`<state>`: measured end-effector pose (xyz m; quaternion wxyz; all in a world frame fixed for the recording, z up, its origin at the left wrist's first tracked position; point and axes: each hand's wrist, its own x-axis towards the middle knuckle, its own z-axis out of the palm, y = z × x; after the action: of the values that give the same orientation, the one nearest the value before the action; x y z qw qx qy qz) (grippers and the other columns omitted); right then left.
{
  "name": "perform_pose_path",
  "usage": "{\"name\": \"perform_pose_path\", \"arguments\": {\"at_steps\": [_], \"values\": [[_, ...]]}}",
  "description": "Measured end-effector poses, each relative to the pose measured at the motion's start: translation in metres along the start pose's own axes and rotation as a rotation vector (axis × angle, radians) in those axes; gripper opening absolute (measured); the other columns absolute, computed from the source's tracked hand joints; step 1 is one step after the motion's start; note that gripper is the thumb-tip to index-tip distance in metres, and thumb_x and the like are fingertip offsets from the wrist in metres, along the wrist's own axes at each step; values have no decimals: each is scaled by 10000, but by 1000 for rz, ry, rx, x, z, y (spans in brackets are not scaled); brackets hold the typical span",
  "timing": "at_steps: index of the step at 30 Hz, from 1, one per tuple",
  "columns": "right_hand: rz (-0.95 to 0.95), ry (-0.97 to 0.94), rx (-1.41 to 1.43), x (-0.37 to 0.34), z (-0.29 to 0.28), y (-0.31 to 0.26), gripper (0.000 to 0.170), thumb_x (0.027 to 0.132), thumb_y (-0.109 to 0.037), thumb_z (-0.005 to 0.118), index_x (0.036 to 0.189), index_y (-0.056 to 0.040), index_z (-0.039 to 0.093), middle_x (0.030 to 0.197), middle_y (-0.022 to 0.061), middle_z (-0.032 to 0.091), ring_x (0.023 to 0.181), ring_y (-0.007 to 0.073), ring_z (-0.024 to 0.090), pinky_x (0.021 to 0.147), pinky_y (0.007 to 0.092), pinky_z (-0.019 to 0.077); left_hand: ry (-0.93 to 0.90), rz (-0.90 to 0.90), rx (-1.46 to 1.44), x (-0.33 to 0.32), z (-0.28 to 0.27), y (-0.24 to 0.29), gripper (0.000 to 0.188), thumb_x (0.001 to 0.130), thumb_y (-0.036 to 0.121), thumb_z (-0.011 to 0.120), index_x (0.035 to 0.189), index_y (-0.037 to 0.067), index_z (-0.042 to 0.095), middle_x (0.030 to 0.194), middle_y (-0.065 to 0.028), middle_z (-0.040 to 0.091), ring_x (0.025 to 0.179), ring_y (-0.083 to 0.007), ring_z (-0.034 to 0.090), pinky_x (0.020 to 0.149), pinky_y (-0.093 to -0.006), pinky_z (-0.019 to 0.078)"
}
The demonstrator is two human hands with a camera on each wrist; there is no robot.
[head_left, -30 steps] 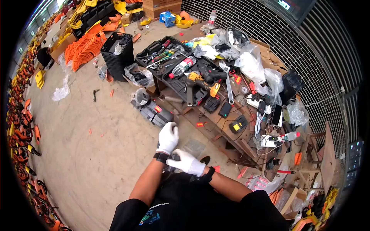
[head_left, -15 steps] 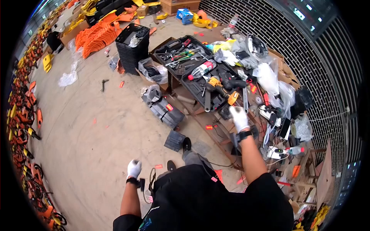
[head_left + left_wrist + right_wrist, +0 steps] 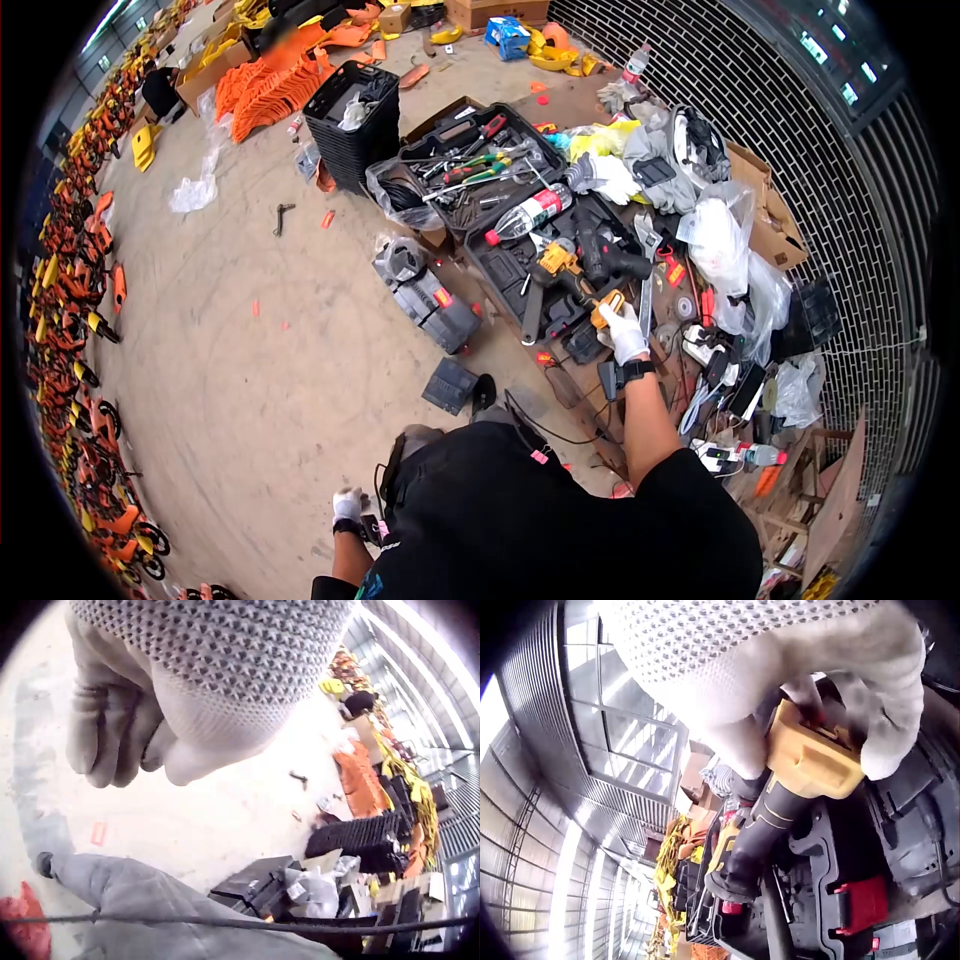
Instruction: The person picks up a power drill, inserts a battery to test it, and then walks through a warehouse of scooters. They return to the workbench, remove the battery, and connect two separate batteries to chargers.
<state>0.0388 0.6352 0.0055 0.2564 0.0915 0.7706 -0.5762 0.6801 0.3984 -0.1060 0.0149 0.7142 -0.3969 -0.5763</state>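
My right hand (image 3: 624, 335), in a white glove, reaches over the workbench and grips the yellow foot of a yellow-and-black cordless power tool (image 3: 556, 263). In the right wrist view, thumb and fingers straddle that foot (image 3: 810, 761), and the black handle slopes down from it. The tool lies over an open black tool case (image 3: 495, 265), beside a black cordless tool (image 3: 600, 250). Low at my left side hangs my gloved left hand (image 3: 347, 505). The left wrist view shows its fingers (image 3: 112, 742) loosely curled above the floor, holding nothing.
A drink bottle (image 3: 530, 215) lies across the case near several hand tools. Gloves and plastic bags (image 3: 718, 225) cover the bench's back. Cables and a power strip (image 3: 715, 455) are on the right. Stacked black crates (image 3: 350, 130) and a dark machine (image 3: 430, 305) stand on the floor.
Both hands were together before my body. They parted; my right hand moved out over the bench and took hold of the power tool's yellow foot. My left hand dropped to my left side.
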Motion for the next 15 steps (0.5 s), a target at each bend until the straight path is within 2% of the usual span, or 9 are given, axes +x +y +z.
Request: {"name": "perform_pose_path", "arguments": {"at_steps": [2, 5, 6, 8, 10, 11, 12, 14, 15], "values": [[-131, 15, -76, -4, 5, -2, 396, 805, -235, 771, 1099, -58, 572, 912, 46, 637, 663, 124, 605, 482, 250, 472, 15, 90, -51, 23, 11, 22, 198, 862, 120, 596, 968, -46, 592, 769, -150, 663, 552, -223, 635, 500, -338, 539], [-135, -8, -42, -12, 9, -6, 338, 791, -244, 780, 982, -20, 613, 818, 56, 640, 628, 149, 608, 508, 273, 487, -41, 184, 16, 25, 24, 82, 203, 876, 125, 580, 989, -43, 594, 779, -152, 667, 557, -221, 640, 498, -337, 539], [-159, -23, -91, -9, 10, -1, 371, 792, -253, 780, 1006, -3, 608, 839, 61, 645, 666, 142, 618, 523, 275, 494, -42, 192, 55, 30, 31, 99, 203, 881, 127, 577, 990, -43, 595, 785, -153, 669, 557, -220, 641, 497, -334, 540], [-179, 106, -38, -29, 25, -9, 467, 783, -335, 773, 1038, 17, 603, 875, 126, 672, 739, 237, 660, 611, 344, 530, -68, 216, 139, 43, 42, 128, 202, 891, 134, 578, 990, -40, 599, 796, -154, 670, 561, -222, 645, 497, -329, 542], [-226, 252, -251, -30, 41, -5, 575, 762, -436, 759, 1057, 30, 594, 913, 202, 677, 826, 369, 661, 750, 420, 528, -131, 236, 172, 48, 54, 152, 199, 894, 135, 581, 993, -36, 603, 796, -151, 668, 563, -224, 646, 496, -325, 542], [-177, 240, -235, -40, 44, -11, 650, 745, -495, 743, 1080, 37, 578, 990, 273, 648, 943, 451, 617, 866, 460, 485, -169, 245, 221, 54, 57, 162, 205, 897, 137, 579, 1007, -33, 605, 794, -148, 668, 573, -225, 649, 506, -329, 545], [-163, 286, -300, -44, 51, -11, 606, 762, -458, 735, 1077, 31, 565, 1042, 281, 619, 977, 435, 598, 870, 463, 474, -190, 238, 224, 57, 62, 173, 211, 891, 138, 585, 1008, -35, 610, 784, -144, 667, 583, -224, 651, 523, -332, 549], [-299, 389, -424, -57, 59, -12, 540, 778, -404, 726, 1071, 14, 551, 1048, 279, 591, 979, 427, 583, 869, 469, 466, -222, 279, 287, 63, 68, 193, 197, 879, 129, 594, 987, -33, 622, 772, -136, 665, 585, -214, 647, 535, -323, 543], [-347, 408, -429, -69, 64, -20, 442, 790, -330, 723, 1031, -5, 544, 995, 255, 582, 922, 428, 585, 834, 481, 474, -225, 289, 293, 74, 69, 199, 197, 879, 129, 594, 987, -33, 622, 772, -136, 665, 585, -214, 647, 535, -323, 543]]}}
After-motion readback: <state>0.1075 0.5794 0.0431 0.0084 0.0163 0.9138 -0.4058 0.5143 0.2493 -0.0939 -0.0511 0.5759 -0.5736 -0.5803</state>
